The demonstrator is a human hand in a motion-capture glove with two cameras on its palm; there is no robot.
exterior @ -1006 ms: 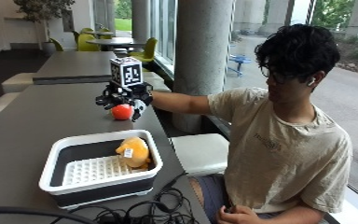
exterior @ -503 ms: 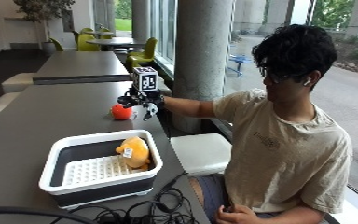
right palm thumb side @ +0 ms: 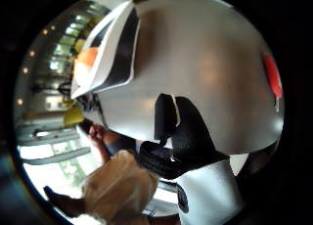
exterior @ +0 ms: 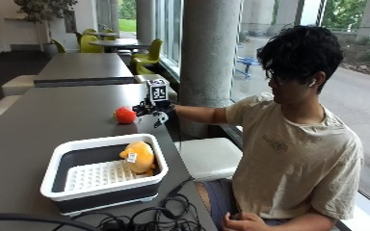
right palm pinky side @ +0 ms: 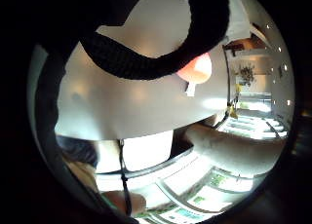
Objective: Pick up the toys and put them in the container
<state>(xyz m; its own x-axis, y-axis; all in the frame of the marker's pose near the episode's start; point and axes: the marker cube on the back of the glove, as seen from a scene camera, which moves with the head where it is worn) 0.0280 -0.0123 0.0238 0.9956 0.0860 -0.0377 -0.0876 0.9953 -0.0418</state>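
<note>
Red toy [exterior: 125, 115] sits near the table's [exterior: 37, 120] window-side edge, gloved right hand [exterior: 151, 109] just beside it, fingers relaxed, nothing gripped. Yellow toy [exterior: 138, 157] already lies in the container [exterior: 63, 185] by the near edge, so the red one is judged next.

Container [exterior: 76, 190] at the near end of the table [exterior: 44, 125], holding one toy [exterior: 138, 156]; a ball [exterior: 125, 115] lies farther back, the hand [exterior: 151, 109] just beside it.

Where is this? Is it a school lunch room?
Maybe a cafeteria or lounge. There are long grey tables, green chairs at a round table behind, and big windows looking onto a street.
</note>
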